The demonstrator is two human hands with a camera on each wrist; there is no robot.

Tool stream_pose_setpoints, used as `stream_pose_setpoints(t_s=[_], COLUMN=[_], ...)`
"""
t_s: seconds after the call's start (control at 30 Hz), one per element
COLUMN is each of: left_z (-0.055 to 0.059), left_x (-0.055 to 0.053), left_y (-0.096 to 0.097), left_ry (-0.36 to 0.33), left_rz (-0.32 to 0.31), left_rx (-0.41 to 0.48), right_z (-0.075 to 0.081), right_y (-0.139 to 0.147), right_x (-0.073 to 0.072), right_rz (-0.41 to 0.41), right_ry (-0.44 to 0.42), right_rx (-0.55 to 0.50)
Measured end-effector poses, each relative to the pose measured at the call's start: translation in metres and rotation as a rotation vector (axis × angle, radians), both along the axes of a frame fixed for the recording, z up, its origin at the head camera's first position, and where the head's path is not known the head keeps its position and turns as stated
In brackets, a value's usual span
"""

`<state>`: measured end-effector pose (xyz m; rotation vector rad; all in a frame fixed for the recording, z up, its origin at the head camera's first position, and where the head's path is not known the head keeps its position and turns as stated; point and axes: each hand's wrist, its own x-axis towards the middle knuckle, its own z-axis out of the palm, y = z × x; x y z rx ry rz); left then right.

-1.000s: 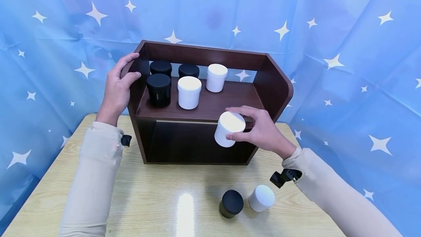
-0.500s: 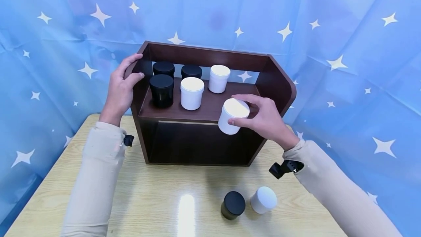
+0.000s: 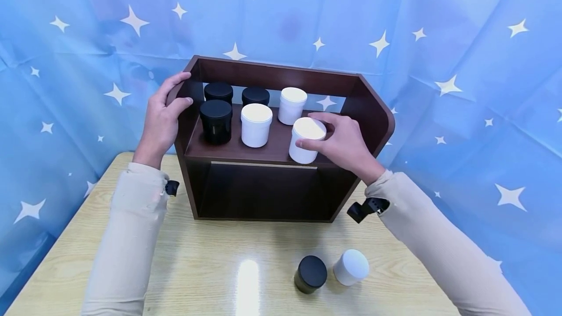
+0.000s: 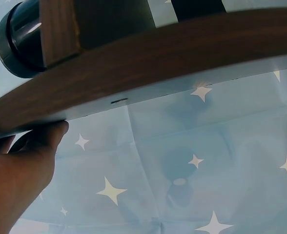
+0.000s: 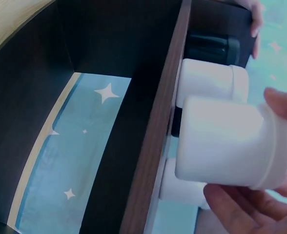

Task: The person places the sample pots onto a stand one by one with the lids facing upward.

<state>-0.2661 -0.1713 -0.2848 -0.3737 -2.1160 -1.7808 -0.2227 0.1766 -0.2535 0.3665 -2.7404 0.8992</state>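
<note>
In the head view my right hand (image 3: 344,143) holds a white lidded jar (image 3: 304,149) between thumb and fingers, over the front right of the upper shelf board. The right wrist view shows this jar (image 5: 226,141) beyond the board's front edge; whether its base touches the board I cannot tell. My left hand (image 3: 160,116) grips the left side panel of the dark brown shelf (image 3: 281,160); part of that hand (image 4: 29,165) shows against the panel in the left wrist view. On the upper board stand black jars (image 3: 216,123) at left, a white jar (image 3: 256,126) and another white jar (image 3: 291,106) behind.
A black jar (image 3: 311,274) and a white jar (image 3: 351,267) stand side by side on the wooden table (image 3: 197,267), in front of the shelf. A blue star-patterned curtain (image 3: 281,13) hangs behind. The shelf's right side panel (image 3: 369,111) rises beside my right hand.
My right hand has raised the white jar from in front of the lower compartment to the upper board and moved it inward. My left hand stays on the side panel.
</note>
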Motion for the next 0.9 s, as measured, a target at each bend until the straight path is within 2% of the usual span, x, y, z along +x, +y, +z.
stream_pose_setpoints(t_s=[0.23,0.4,0.9], left_z=[0.0,0.0,-0.001], left_x=[0.0,0.0,-0.001], left_y=[0.001,0.002,0.001], left_ry=[0.001,0.01,0.008], left_rz=[-0.003,-0.004,-0.003], left_rx=[0.002,0.007,0.03], right_z=[0.001,-0.003,-0.007], right_y=[-0.012,-0.017,-0.018], right_x=[-0.015,-0.023,-0.036], right_rz=[-0.045,-0.038,-0.055], right_ry=[-0.015,-0.01,-0.011], right_rx=[-0.015,-0.025,-0.091])
